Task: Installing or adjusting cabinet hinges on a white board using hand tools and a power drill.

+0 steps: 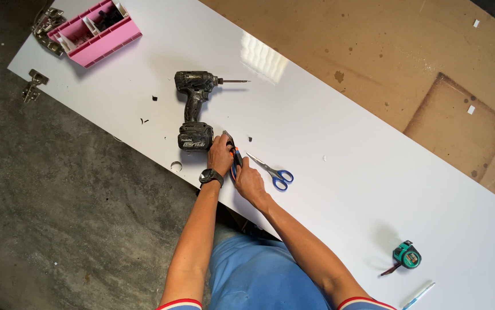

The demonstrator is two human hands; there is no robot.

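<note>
Both hands (233, 166) grip pliers (234, 154); pink box (97, 31) holds hardware.

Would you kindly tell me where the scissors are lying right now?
The blue-handled scissors lie on the white panel, just beside the right hand.

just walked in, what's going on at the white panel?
A person leans over a long white panel lying on the floor. Both hands meet near its near edge: the left hand and right hand together hold a small orange and black hand tool against the surface. A cordless drill lies just beside the left hand, blue-handled scissors beside the right. A pink parts box and a green tape measure sit farther off.
</note>
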